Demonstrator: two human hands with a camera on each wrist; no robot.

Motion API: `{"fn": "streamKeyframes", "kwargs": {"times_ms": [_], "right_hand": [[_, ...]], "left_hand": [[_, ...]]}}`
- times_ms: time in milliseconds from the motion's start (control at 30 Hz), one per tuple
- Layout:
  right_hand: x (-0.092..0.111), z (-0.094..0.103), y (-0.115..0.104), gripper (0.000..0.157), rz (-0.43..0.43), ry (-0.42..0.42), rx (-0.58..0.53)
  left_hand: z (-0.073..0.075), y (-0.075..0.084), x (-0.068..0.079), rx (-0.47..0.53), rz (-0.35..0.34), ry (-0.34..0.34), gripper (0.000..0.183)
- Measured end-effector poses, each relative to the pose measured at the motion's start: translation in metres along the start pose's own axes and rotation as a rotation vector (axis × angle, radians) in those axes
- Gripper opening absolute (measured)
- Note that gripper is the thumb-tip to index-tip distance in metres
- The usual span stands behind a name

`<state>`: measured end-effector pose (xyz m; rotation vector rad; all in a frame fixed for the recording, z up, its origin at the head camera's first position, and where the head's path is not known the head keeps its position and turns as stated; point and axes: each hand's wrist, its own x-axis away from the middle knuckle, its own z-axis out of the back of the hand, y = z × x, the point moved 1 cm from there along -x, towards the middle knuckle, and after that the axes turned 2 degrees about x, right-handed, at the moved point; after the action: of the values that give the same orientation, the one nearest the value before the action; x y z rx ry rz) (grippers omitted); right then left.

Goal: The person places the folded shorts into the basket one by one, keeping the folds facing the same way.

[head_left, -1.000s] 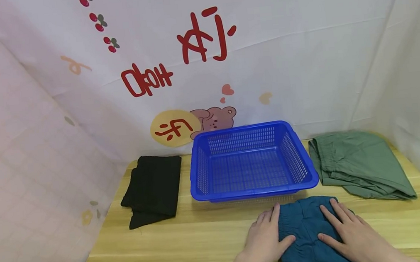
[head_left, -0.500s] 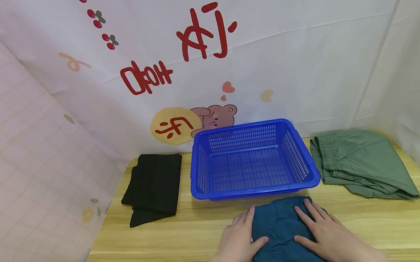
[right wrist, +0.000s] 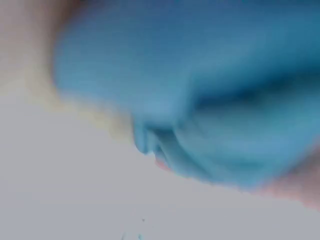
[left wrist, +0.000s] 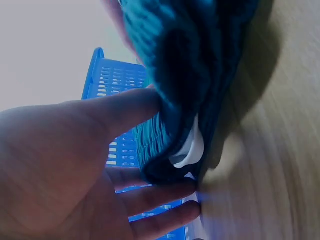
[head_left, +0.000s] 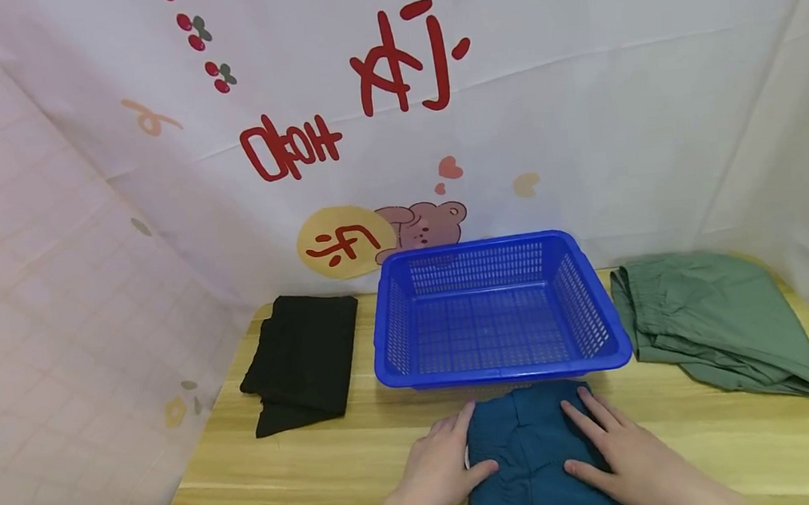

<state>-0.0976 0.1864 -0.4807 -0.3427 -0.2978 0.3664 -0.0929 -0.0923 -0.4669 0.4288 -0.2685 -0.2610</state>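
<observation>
A folded pair of teal pants (head_left: 533, 442) with a gathered elastic waistband lies on the table in front of the basket. My left hand (head_left: 434, 468) is at the waistband edge, thumb on top and the other fingers straight along the side. In the left wrist view the thumb touches the layered teal cloth (left wrist: 150, 135), and a white label (left wrist: 192, 150) shows inside the fold. My right hand (head_left: 632, 457) rests on top of the pants with its fingers spread. Blurred teal cloth (right wrist: 225, 135) fills much of the right wrist view.
A blue plastic basket (head_left: 505, 372) with nothing in it stands behind the pants. A folded black garment (head_left: 306, 361) lies to its left, folded green pants (head_left: 720, 313) to its right. A printed white curtain (head_left: 581, 125) closes off the back of the wooden table (head_left: 281, 488).
Both hands have moved left together with the teal pants, which now lie in front of the basket's middle. The hands' positions on the cloth stay much the same.
</observation>
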Motion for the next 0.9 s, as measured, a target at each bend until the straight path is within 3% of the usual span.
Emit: {"fn": "streamKeyframes", "kwargs": {"times_ms": [133,267,367,467,667,767,900], "right_hand": [[0.005,0.01,0.015,0.091,-0.019,-0.045,-0.036],[0.006,0.016,0.026,0.093,-0.099,-0.107,0.015],[0.004,0.014,0.026,0.093,-0.137,-0.131,0.079],[0.003,0.007,0.021,0.086,-0.115,-0.079,0.151],[0.003,-0.001,0.005,0.071,-0.07,0.034,0.238],[0.001,0.001,0.005,0.073,-0.067,0.053,0.188],[-0.004,0.008,0.015,0.078,-0.083,0.033,0.022]], "left_hand": [[0.002,0.0,0.0,0.01,0.009,-0.007,0.083],[0.003,-0.001,-0.001,0.02,0.025,-0.023,0.087],[0.001,0.0,-0.002,0.088,0.044,-0.014,0.089],[-0.003,0.003,-0.002,0.168,0.052,0.018,0.088],[-0.013,0.007,-0.004,0.471,0.083,0.069,0.095],[-0.013,0.003,-0.007,0.551,0.099,0.059,0.08],[-0.017,-0.003,-0.01,0.515,0.102,0.027,0.057]]}}
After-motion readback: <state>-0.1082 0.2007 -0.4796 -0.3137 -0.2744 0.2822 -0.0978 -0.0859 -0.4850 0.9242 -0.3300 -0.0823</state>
